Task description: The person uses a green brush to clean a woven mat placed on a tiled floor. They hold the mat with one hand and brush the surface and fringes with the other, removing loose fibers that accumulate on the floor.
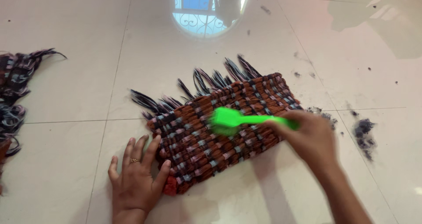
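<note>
- My right hand point(310, 138): grip closed on a green brush point(233, 120), bristles on the woven mat point(220, 127).
- My left hand point(138, 175): flat, fingers spread, at the mat's near-left corner.
- Glossy cream floor tiles point(66, 87): mat mid-floor, dark lint point(364, 134) to the right, window reflection point(206, 8) above.

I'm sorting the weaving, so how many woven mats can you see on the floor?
2. One brown woven mat lies mid-floor, under the left hand and the green brush held by the right hand. Another mat is cut off at the left edge.
</note>
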